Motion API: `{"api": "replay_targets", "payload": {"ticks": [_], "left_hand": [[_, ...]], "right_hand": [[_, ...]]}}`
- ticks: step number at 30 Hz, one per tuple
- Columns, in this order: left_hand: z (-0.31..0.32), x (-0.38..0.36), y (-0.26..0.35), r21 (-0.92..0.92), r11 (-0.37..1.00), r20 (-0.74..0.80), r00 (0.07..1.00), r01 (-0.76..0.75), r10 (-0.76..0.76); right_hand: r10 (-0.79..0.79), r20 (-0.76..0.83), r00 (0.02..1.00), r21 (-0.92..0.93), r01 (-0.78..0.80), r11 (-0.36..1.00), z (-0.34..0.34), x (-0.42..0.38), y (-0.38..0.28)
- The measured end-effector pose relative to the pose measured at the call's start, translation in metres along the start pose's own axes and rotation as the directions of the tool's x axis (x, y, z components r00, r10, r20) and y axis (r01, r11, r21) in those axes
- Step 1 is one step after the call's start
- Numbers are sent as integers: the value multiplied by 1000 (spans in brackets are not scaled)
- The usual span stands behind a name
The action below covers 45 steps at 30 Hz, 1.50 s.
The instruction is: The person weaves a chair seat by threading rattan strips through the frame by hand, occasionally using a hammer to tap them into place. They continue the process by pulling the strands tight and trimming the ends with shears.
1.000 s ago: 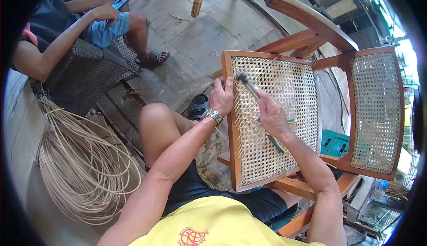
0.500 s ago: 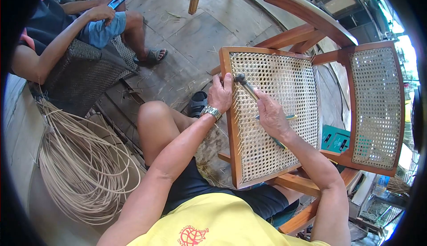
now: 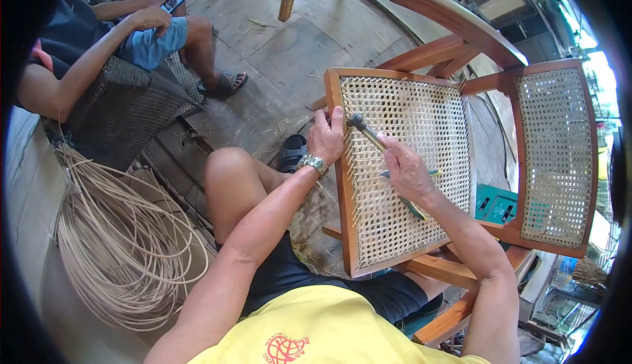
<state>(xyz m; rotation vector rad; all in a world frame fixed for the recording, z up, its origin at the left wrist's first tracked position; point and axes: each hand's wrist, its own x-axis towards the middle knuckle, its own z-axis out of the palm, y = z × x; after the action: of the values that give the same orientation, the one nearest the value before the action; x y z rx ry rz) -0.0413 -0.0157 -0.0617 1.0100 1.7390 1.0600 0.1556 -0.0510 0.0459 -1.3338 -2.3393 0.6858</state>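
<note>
Bracing brown wooden chair-seat frame with woven cane [image 3: 342, 186] at its left edge, left hand [image 3: 327, 141] clamped on rail | right hand [image 3: 405, 170] clenched around small metal-headed hammer [image 3: 368, 132], head poised beside that edge.

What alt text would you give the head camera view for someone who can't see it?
A person's right hand holds a small hammer over a wooden chair's woven cane seat, while the left hand grips the frame. Coiled rattan strands lie left; another person sits behind.
</note>
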Motion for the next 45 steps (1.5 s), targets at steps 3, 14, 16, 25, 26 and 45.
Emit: {"api": "replay_targets", "payload": {"ticks": [3, 14, 16, 25, 26, 45], "left_hand": [[-1, 0, -3, 3, 1000, 7, 1000, -8, 8], [-24, 9, -2, -222, 975, 304, 952, 29, 41], [-19, 12, -7, -214, 976, 313, 949, 47, 23], [-24, 18, 4, -74, 990, 322, 942, 118, -88], [-20, 28, -4, -76, 991, 334, 939, 113, -82], [60, -179, 75, 124, 511, 601, 474, -850, 643]], "right_hand": [[67, 1, 998, -81, -67, 995, -8, 11, 12], [76, 83, 994, -474, -28, 880, -71, 27, 49], [115, 138, 984, -513, -29, 858, -107, 10, 18], [249, -524, 815, -144, -372, 917, -248, -180, -88], [337, -616, 712, -11, -436, 900, -247, -207, -87], [702, -433, 566, 301, -643, 704, 46, -407, -129]]}}
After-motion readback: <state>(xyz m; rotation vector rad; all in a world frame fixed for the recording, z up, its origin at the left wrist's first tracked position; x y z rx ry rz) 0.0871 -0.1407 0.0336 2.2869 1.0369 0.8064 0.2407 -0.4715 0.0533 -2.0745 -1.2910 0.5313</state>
